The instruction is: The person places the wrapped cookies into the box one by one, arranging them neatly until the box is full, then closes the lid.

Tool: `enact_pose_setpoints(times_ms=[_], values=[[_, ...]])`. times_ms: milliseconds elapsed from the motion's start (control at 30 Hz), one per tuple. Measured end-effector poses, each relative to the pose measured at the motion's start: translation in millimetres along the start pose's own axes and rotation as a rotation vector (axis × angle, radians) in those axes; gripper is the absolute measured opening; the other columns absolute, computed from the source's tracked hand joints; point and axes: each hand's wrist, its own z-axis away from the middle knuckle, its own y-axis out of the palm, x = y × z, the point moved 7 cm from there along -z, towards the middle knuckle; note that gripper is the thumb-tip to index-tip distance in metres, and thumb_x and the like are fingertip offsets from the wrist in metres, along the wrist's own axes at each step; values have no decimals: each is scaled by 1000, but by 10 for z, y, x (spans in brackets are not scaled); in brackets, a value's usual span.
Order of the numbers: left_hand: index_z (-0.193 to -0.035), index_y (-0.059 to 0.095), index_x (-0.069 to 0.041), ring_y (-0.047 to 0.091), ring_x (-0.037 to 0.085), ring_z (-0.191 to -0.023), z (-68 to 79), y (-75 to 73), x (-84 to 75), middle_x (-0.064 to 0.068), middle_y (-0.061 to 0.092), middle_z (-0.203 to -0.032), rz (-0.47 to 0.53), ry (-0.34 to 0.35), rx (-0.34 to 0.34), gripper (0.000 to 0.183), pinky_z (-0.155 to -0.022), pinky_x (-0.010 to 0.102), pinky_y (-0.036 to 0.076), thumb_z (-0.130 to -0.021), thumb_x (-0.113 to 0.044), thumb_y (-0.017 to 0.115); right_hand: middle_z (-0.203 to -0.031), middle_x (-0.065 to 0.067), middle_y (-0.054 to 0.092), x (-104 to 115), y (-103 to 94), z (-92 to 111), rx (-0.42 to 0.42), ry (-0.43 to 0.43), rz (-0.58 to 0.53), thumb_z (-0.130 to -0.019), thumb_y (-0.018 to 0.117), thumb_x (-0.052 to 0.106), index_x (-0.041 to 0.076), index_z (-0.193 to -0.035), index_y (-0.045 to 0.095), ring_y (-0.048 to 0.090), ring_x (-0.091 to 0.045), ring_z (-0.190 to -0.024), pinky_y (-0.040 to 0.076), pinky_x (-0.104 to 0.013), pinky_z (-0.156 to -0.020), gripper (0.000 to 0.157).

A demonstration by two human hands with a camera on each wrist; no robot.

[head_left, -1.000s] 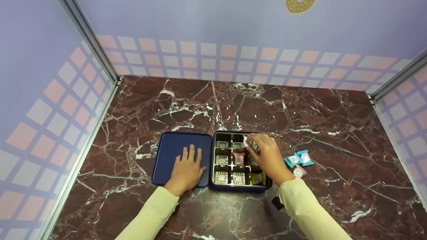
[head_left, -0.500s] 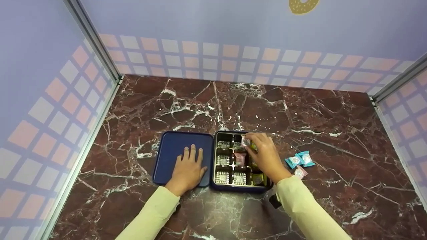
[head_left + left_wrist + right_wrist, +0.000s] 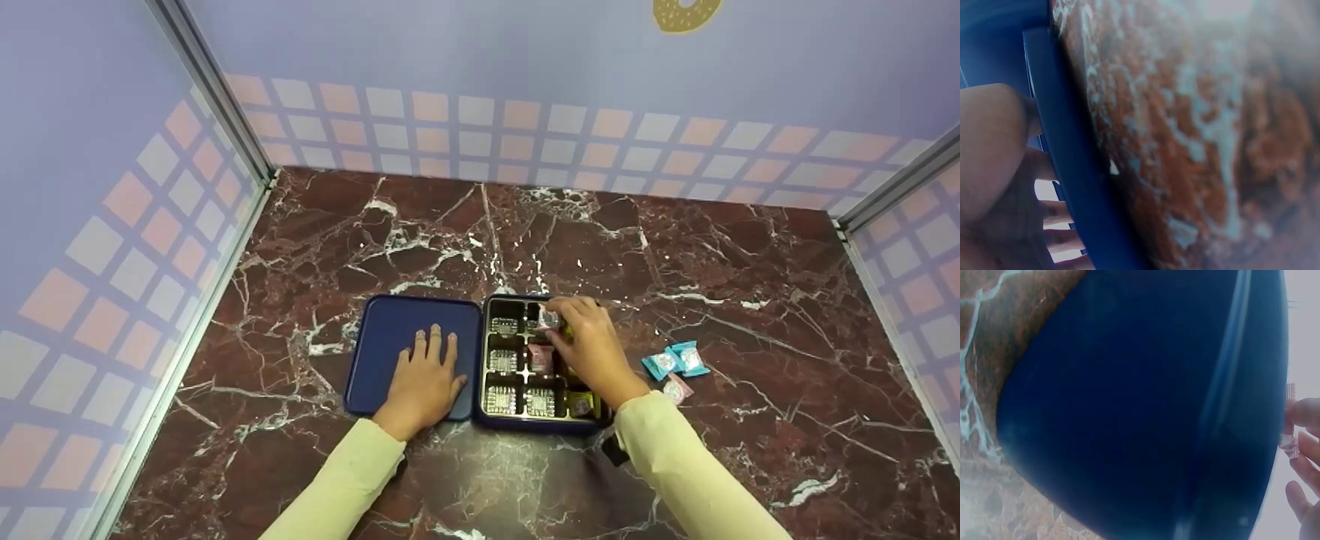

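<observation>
My left hand (image 3: 422, 386) lies flat with spread fingers on the blue lid (image 3: 379, 345), left of the box. Over the back row of the blue compartment box (image 3: 544, 424), my right hand (image 3: 592, 341) pinches a pale pink wrapped candy (image 3: 548, 318) at the middle back compartment. The candy's crimped wrapper edge (image 3: 1291, 449) shows between thumb and fingers in the right wrist view. A pink candy (image 3: 540, 358) sits in the centre compartment, a yellow-green candy (image 3: 582, 403) in the front right one. The right column is partly hidden by my hand.
Two blue wrapped candies (image 3: 675, 361) and a pink one (image 3: 677, 389) lie on the dark red marbled table (image 3: 757, 315), right of the box. Patterned panels (image 3: 495, 142) enclose the table at the back and both sides.
My right hand has shifted slightly left with the pink candy, now lower at the middle back compartment. The left hand stays on the lid.
</observation>
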Motion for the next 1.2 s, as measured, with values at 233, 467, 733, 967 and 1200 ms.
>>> enact_pose_setpoints(times_ms=[233, 467, 733, 967, 1200], values=[[-153, 29, -8, 27, 43, -143, 0, 1, 4, 23, 25, -157, 9, -1, -1, 67, -109, 57, 33, -100, -47, 44, -119, -9, 67, -16, 48, -15, 25, 15, 15, -79, 78, 9, 7, -117, 66, 58, -27, -112, 41, -49, -103, 40], [-153, 29, -7, 29, 43, -143, 8, -17, -10, 23, 26, -156, -7, 1, -8, 68, -109, 56, 33, -100, -47, 45, -126, -13, 64, -23, 68, -22, 53, 13, 33, -76, 80, 10, 6, -117, 64, 55, -30, -119, 37, -52, -108, 44], [-152, 30, -7, 29, 44, -142, -1, -14, -10, 23, 27, -156, -7, -3, -16, 68, -108, 56, 34, -99, -47, 46, -127, -12, 63, -18, 63, -17, 61, 7, 44, -77, 79, 10, 6, -118, 64, 55, -30, -120, 37, -52, -108, 44], [-153, 29, -8, 28, 43, -143, -8, 8, -17, 23, 25, -157, -4, 0, -1, 68, -109, 56, 33, -99, -48, 45, -125, -11, 64, -50, 25, 22, 55, 32, 36, -78, 79, 11, 6, -118, 65, 55, -30, -119, 38, -51, -107, 42], [-153, 29, -8, 29, 44, -142, -3, 3, -5, 24, 26, -156, -5, 4, -11, 68, -108, 57, 33, -99, -48, 45, -122, -9, 65, -72, -45, 69, 46, 41, 37, -80, 77, 13, 7, -117, 65, 55, -28, -116, 41, -49, -102, 40]])
